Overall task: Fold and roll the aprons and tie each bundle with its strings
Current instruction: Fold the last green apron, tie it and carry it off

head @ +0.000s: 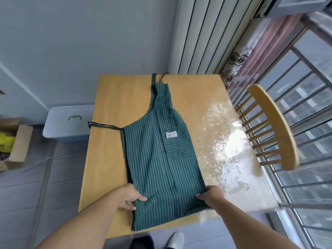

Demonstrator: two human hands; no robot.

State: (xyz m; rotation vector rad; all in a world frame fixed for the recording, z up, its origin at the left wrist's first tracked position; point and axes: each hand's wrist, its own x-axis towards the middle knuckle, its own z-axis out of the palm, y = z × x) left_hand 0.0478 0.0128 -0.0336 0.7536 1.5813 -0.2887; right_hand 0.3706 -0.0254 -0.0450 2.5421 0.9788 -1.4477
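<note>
Fingers of two hands, left (130, 196) and right (210, 195), pinch one folded apron (161, 159).

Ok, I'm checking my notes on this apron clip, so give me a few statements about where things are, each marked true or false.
1. The green striped apron lies on the wooden table. True.
2. Both hands grip the apron near its bottom hem. True: the left hand grips one side and the right hand the other.
3. The apron is already rolled into a bundle. False: it lies lengthwise, not rolled.
4. A waist string trails off toward the table's left edge. True.
5. The wooden chair stands left of the table. False: it stands on the right, by the window.
</note>
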